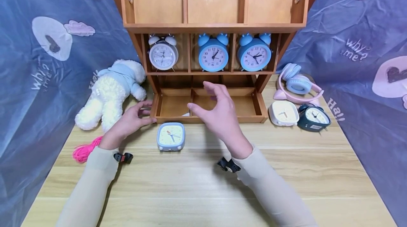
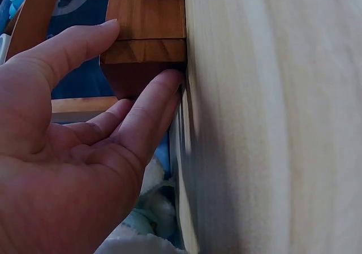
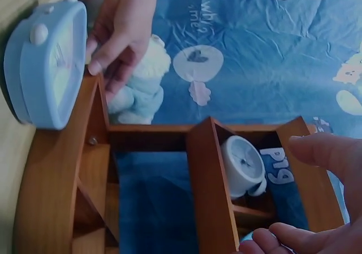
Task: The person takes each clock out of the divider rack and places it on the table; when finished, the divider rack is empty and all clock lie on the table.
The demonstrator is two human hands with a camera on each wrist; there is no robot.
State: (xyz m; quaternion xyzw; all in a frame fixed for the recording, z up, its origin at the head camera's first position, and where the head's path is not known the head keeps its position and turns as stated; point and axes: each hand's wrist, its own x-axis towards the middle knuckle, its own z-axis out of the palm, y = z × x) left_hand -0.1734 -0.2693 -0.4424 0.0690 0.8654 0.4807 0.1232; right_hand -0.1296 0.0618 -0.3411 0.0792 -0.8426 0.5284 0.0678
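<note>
My left hand [image 1: 135, 118] rests against the left end of the wooden shelf's bottom tier [image 1: 173, 118]. In the left wrist view the thumb [image 2: 93, 39] touches the front corner, and the other fingers lie extended along the side near the tabletop. Holding nothing, my right hand [image 1: 220, 110] hovers before the shelf, thumb and fingers spread apart in a loose curve. A blue square alarm clock [image 1: 171, 137] stands on the table in front of the tier, between the hands. A small white piece [image 1: 186, 114] lies inside the tier, too small to identify.
The middle tier holds a white twin-bell clock [image 1: 163, 55] and two blue ones, centre [image 1: 213, 55] and right [image 1: 255, 56]. Right of the shelf are pink headphones [image 1: 300, 85], a white clock [image 1: 283, 113] and a dark green clock [image 1: 314, 118]. At left lie a plush toy [image 1: 111, 94] and pink cord [image 1: 86, 151].
</note>
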